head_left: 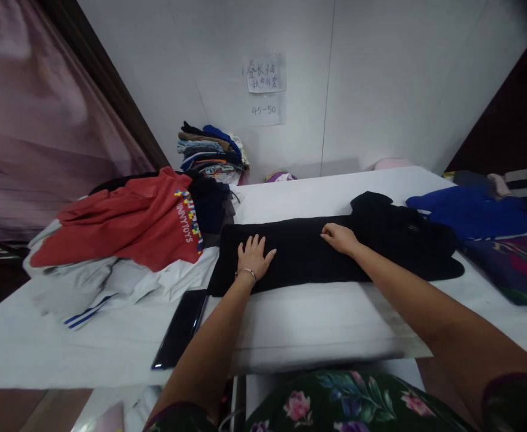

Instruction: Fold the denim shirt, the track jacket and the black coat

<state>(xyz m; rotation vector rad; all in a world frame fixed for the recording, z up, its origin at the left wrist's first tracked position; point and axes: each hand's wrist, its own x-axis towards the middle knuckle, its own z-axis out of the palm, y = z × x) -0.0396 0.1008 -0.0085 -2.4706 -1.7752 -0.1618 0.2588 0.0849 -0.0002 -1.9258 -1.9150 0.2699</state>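
Note:
A black top (299, 253) lies stretched sideways across the white table, its body to the left and a bunched collar or hood at the upper right. My left hand (254, 257), with a bracelet at the wrist, rests flat on its left part, fingers spread. Near the middle of the same fabric, my right hand (340, 237) has its fingers curled and pressed together, seemingly pinching the cloth. A small light mark shows on the top's right part. Whether sleeves are tucked beneath it I cannot tell.
A pile with a red sweatshirt (128, 225) on it lies at the left. Beside my left forearm is a flat black glossy object (181, 329). Folded clothes (211, 151) are stacked at the back; blue clothing (474, 211) lies right. Paper signs (266, 75) hang on the wall.

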